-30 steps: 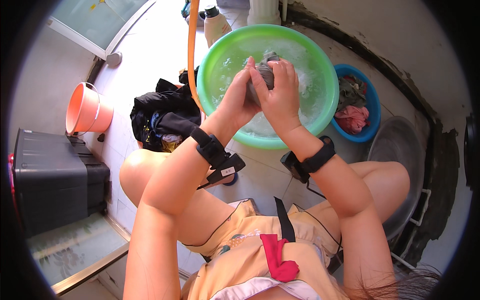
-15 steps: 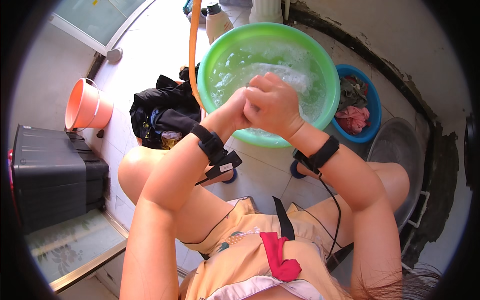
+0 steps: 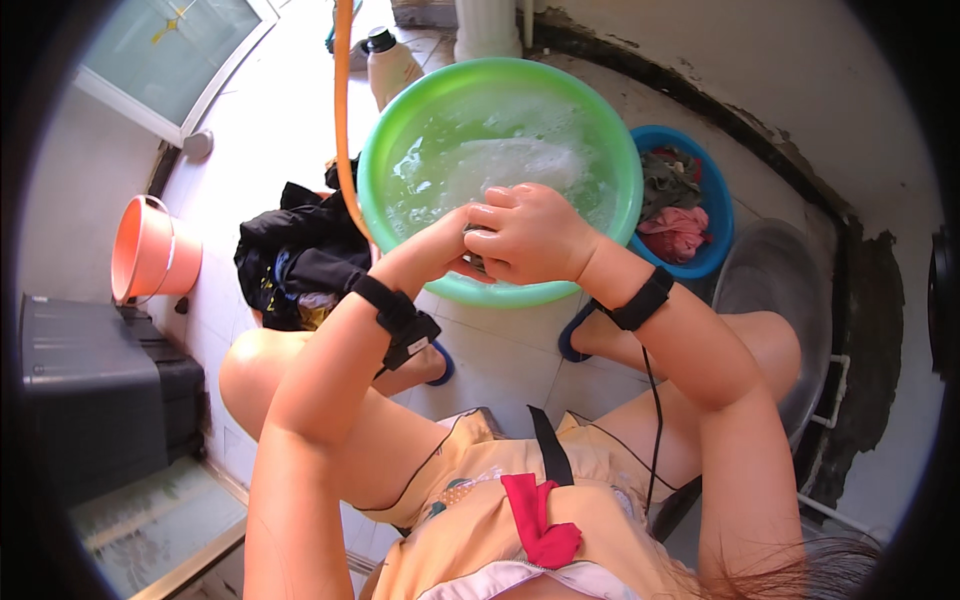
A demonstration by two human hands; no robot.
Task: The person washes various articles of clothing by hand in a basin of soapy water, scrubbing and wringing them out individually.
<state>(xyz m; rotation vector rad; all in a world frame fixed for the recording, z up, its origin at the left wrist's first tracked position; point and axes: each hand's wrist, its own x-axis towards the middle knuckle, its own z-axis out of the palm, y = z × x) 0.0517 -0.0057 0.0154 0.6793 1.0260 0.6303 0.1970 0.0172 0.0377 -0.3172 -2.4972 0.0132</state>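
My left hand (image 3: 447, 246) and my right hand (image 3: 541, 232) meet over the near rim of a large green basin (image 3: 628, 190). Their fingers curl together around a small dark, greyish thing (image 3: 474, 236). Most of it is hidden, and its kind cannot be made out. Sudsy water fills the basin, and a pale, whitish patch (image 3: 522, 165) shows in it, perhaps cloth under foam. Both of my wrists wear black straps.
An orange hose (image 3: 343, 110) runs down beside the basin's left side. Dark clothes (image 3: 310, 245) are heaped at left, near a pink bucket (image 3: 155, 250). To the right, a blue tub (image 3: 722, 215) holds clothes beside a grey basin (image 3: 775, 270). A bottle (image 3: 391, 70) stands behind.
My hands have come closer to me, over the basin's near rim. Their clasp has loosened a little, and a dark thing now shows between them. The whole view has shifted slightly.
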